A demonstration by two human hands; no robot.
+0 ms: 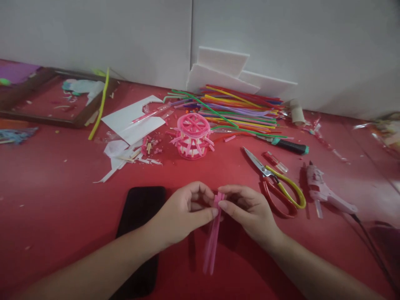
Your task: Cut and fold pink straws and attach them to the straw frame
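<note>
Head view is showing the pink straws (pixel 212 246), about 2 of them side by side, low in the middle of the red surface (pixel 62 200). Their upper end is sitting between both hands and their lower end is pointing toward the person.

In my judgement, the straws are being held only at 1 end, so they could be sliding apart or turning against each other. If the pinch is too hard, the thin tubes could be buckling. The scissors (pixel 278 187) are lying just beside the right hand (pixel 251 210), so a wrist movement outward could be knocking them. The black phone (pixel 140 216) is lying close beside the left forearm and could be getting pushed.

Both forearms are coming in from the bottom corners and meeting in the middle, with the wrists low. The left hand (pixel 183 212) is pressing its thumb against the straws. The right hand is meeting it from the other side, with the fingers (pixel 222 204) closing on the same end. Both hands are therefore grasping the straws, and the other fingers are curling loosely behind.
</note>
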